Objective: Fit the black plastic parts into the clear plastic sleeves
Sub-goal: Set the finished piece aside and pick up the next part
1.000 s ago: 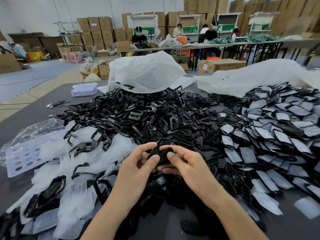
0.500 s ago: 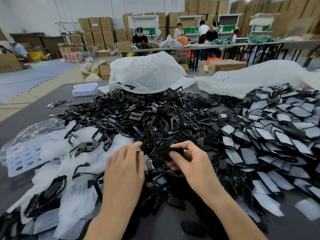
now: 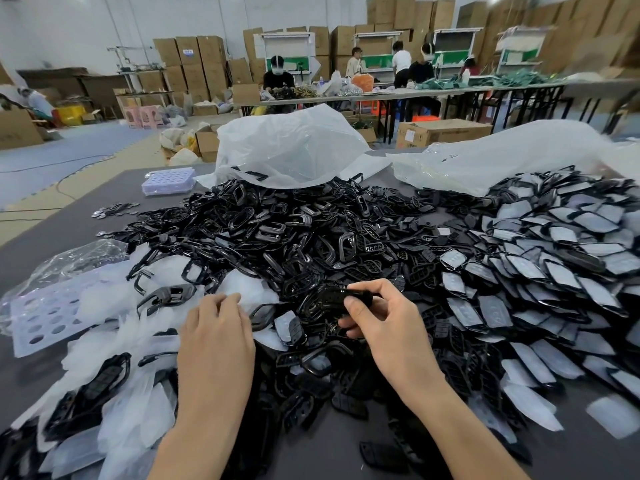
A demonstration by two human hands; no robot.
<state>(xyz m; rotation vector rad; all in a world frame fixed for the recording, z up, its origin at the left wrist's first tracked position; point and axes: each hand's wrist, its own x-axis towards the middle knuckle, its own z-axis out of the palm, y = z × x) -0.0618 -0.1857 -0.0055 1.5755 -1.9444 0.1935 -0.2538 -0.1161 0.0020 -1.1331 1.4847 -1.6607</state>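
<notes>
My right hand [image 3: 379,322] pinches a black plastic part [image 3: 330,297] between thumb and fingers, just above the near edge of a big heap of loose black parts [image 3: 277,237]. My left hand [image 3: 216,336] lies palm down to the left of it, apart from the part. Its fingertips rest on the pile of clear plastic sleeves [image 3: 114,341]; whether they pinch one is hidden. Several black parts lie mixed among those sleeves. On the right spreads a pile of parts inside sleeves [image 3: 540,271].
Two crumpled plastic bags [image 3: 287,150] [image 3: 485,161] lie behind the heaps. A purple tray [image 3: 169,180] stands at the back left, and a perforated sheet [image 3: 45,317] at the left edge. The grey table [image 3: 329,448] shows near me. People work at distant tables.
My left hand let go of the black part and moved left onto the clear sleeves. My right hand kept the part and lifted it slightly to the right.
</notes>
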